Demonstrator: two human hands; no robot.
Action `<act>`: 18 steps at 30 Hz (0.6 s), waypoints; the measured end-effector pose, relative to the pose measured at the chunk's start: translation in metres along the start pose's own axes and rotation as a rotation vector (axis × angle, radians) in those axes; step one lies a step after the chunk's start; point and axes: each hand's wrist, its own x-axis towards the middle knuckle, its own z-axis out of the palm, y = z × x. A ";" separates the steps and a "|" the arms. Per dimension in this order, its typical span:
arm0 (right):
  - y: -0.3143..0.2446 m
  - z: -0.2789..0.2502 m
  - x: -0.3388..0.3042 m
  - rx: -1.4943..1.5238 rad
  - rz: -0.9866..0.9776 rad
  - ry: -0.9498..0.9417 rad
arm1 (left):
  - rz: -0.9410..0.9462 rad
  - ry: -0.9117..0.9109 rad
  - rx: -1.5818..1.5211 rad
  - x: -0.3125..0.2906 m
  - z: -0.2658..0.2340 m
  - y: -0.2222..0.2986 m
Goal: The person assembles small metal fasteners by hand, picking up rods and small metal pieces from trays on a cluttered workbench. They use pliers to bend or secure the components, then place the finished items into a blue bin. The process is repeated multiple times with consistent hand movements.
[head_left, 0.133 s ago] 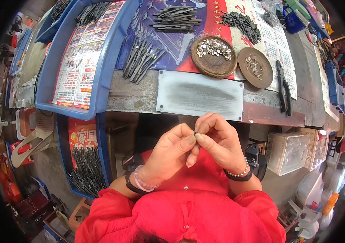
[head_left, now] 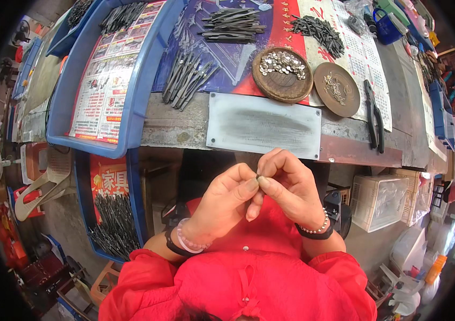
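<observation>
My left hand (head_left: 231, 193) and my right hand (head_left: 287, 184) meet in front of the bench edge, their thumbs and fingertips pinched together. A tiny dark piece shows between the tips; most of it is hidden by the fingers, so its kind cannot be made out. Just beyond the hands lies a pale rectangular plate (head_left: 238, 125) with a dark smudge across it. Past the plate stand a round wooden dish (head_left: 262, 88) of small shiny discs and a brown dish (head_left: 348, 107) holding little metal pins. Flat dark metal strips (head_left: 187, 80) lie fanned out to the left.
Black-handled pliers (head_left: 374, 120) lie at the bench's right. A blue tray (head_left: 139, 107) lined with printed paper stands left, above another blue tray (head_left: 137, 214) of dark strips. More strips (head_left: 233, 25) and short dark pieces (head_left: 321, 35) are piled at the back. White crates (head_left: 377, 203) stand lower right.
</observation>
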 end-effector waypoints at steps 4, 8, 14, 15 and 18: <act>-0.001 0.000 0.000 -0.031 -0.024 -0.010 | 0.005 -0.026 -0.038 -0.001 0.000 0.001; -0.002 0.001 -0.001 -0.028 -0.017 -0.015 | 0.008 -0.004 0.019 -0.001 0.002 0.001; -0.003 0.000 0.001 -0.036 -0.018 -0.021 | 0.009 -0.005 0.020 0.000 0.004 0.002; -0.003 0.000 0.001 -0.021 -0.003 -0.016 | 0.009 -0.004 0.020 0.000 0.004 0.002; -0.003 0.000 0.001 -0.001 0.022 -0.004 | 0.007 0.003 0.024 0.000 0.004 0.002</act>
